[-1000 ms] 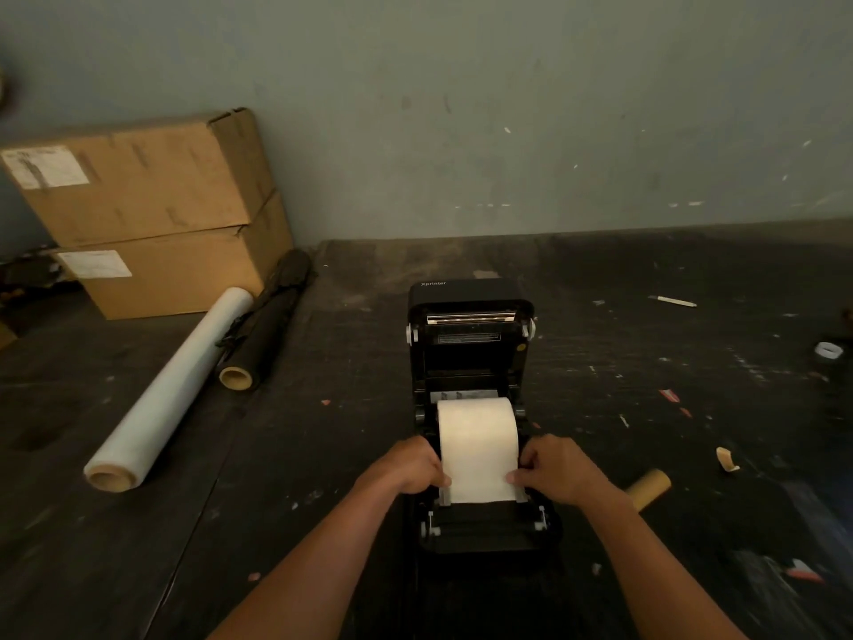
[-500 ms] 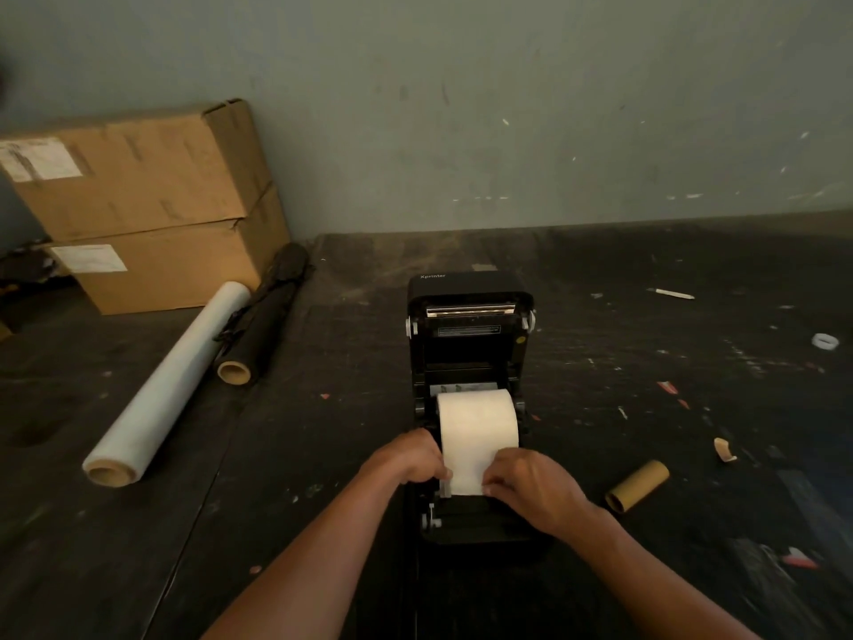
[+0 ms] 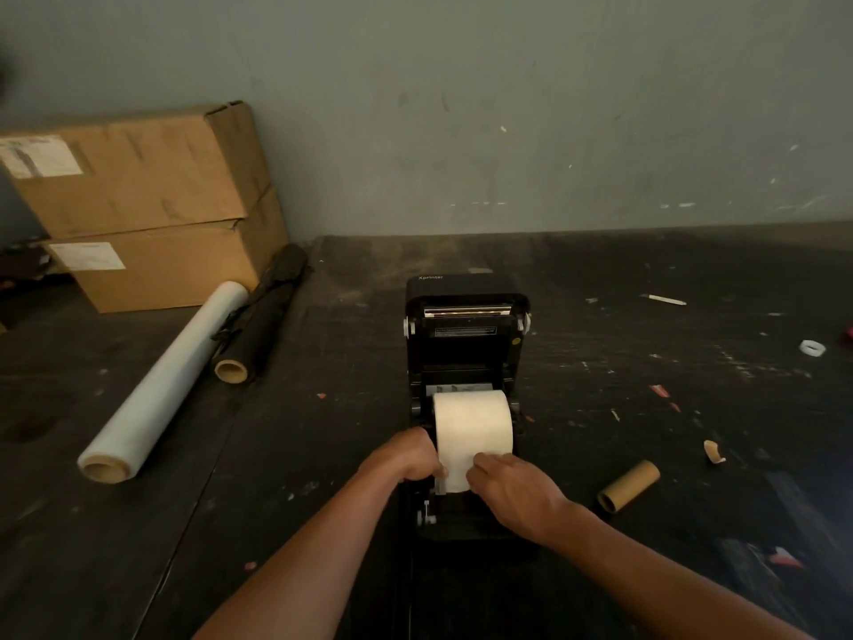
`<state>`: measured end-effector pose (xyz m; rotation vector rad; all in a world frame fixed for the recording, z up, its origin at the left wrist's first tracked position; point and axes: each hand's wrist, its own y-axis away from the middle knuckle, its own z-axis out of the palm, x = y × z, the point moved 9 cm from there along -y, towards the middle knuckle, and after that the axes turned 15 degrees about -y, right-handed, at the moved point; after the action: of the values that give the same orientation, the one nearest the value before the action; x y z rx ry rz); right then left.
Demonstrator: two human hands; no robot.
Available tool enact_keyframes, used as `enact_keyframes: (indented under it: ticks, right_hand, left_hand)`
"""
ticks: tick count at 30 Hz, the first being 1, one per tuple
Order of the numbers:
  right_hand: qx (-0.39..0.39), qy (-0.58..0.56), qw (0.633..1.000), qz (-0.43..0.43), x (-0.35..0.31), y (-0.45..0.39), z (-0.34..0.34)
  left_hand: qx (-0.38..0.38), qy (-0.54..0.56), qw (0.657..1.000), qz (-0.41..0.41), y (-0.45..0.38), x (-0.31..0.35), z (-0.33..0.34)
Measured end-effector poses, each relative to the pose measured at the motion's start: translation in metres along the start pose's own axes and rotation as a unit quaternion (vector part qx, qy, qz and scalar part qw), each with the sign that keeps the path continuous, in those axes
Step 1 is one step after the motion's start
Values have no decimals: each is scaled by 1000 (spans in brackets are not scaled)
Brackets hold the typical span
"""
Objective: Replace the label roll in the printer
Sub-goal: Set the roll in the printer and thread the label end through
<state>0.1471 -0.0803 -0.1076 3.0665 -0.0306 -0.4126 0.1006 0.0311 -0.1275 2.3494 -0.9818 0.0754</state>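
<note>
A black label printer (image 3: 466, 344) stands on the dark table with its lid raised toward the wall. A white label roll (image 3: 473, 420) sits in its open bay, with the loose end hanging forward. My left hand (image 3: 406, 457) pinches the left edge of that loose paper. My right hand (image 3: 512, 491) lies over the paper's lower right part, fingers closed on it. The front slot of the printer is hidden under my hands. An empty brown cardboard core (image 3: 628, 486) lies on the table to the right of the printer.
Two stacked cardboard boxes (image 3: 147, 205) stand at the back left. A clear film roll (image 3: 161, 385) and a black roll (image 3: 258, 325) lie beside them. Small scraps, a white ring (image 3: 812, 348) and a curled cardboard piece (image 3: 713, 451) dot the table's right side.
My right hand has moved left from the roll's right side onto the front of the loose paper end. The empty core, hidden behind my wrist before, is now in full view.
</note>
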Motion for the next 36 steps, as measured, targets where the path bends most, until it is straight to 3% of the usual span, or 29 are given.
enact_keyframes:
  ticks: [4, 7, 9, 11, 23, 29, 32, 36]
  right_hand:
    - [-18, 3, 1000, 0, 1, -1, 4]
    - [-19, -3, 1000, -4, 0, 2, 6]
    - [-11, -13, 1000, -9, -1, 5, 6]
    - [-5, -24, 1000, -10, -3, 8, 7]
    - [20, -74, 997, -10, -12, 25, 5]
    - [43, -122, 991, 17, -12, 33, 2]
    - [97, -186, 976, 56, -4, 47, -8]
    - [132, -190, 970, 80, 3, 66, -11]
  left_hand:
    - [53, 12, 998, 13, 14, 1, -5]
    - [200, 8, 979, 33, 43, 2, -19]
    - [243, -6, 965, 94, 61, 11, -12]
    - [246, -39, 956, 153, 70, 20, 3]
    - [308, -153, 897, 276, 89, 35, 24]
    - [319, -122, 898, 277, 94, 36, 30]
    - [335, -98, 896, 275, 96, 34, 27]
    - [346, -58, 902, 252, 97, 30, 28]
